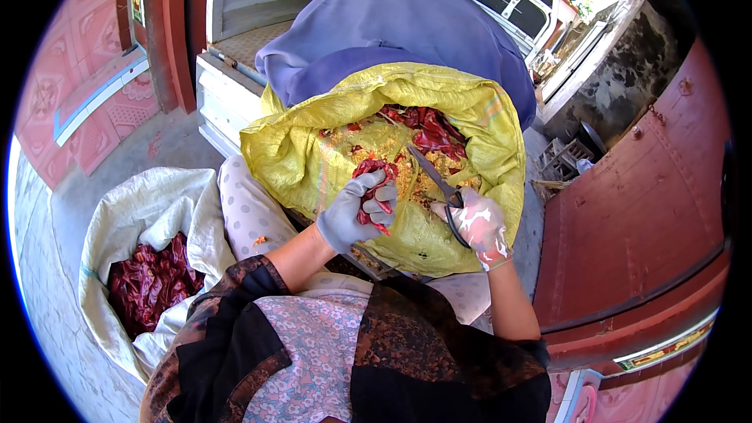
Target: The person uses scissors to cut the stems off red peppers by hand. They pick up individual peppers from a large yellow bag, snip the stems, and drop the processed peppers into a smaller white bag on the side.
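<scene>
My left hand (357, 210), in a grey glove, is closed round a bunch of dried red chilies (377, 177). To its right, my right hand (476, 223), in a patterned glove, grips dark-handled scissors (439, 178), whose blades point up and left toward the chilies. Both hands are above a yellow woven sack (345, 126) spread open before me. Inside it lie many yellow seeds (406, 176) and a heap of red chili pieces (435, 134) at the far side. The fingertips of my left hand are partly hidden behind the chilies.
At my left stands a white woven sack (157, 188) holding whole dried chilies (153, 282). A large purple-blue cloth bundle (392, 19) rests behind the yellow sack, against a white truck bed (223, 98). A red metal door (634, 211) closes off the right side.
</scene>
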A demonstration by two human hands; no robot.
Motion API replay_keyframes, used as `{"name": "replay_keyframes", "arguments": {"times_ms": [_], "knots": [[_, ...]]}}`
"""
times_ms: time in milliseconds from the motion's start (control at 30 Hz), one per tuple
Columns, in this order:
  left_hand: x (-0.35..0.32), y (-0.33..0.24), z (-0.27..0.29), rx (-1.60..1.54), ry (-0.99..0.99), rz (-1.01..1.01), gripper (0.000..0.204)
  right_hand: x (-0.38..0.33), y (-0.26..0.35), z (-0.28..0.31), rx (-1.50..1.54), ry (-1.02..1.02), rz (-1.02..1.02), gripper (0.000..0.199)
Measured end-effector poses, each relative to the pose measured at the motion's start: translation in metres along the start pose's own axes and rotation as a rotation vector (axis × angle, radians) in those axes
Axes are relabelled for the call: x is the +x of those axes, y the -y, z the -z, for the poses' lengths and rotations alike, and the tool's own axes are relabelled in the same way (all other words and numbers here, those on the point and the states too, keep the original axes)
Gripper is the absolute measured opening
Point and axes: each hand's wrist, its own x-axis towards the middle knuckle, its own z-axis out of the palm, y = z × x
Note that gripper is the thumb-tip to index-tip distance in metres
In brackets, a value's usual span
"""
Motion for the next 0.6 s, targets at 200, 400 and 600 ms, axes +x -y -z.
{"name": "replay_keyframes", "arguments": {"times_ms": [200, 400, 600], "knots": [[0.005, -0.002, 0.005, 0.010, -0.035, -0.015, 0.022, 0.000, 0.002, 0.007, -0.068, 0.048, 0.023, 0.063], [0.003, 0.000, 0.007, 0.040, -0.018, -0.061, 0.010, -0.009, 0.029, -0.001, -0.182, -0.096, 0.170, 0.063], [0.004, 0.001, 0.014, 0.072, 0.055, -0.113, 0.007, -0.010, 0.029, -0.007, -0.213, -0.161, 0.290, 0.064]]}}
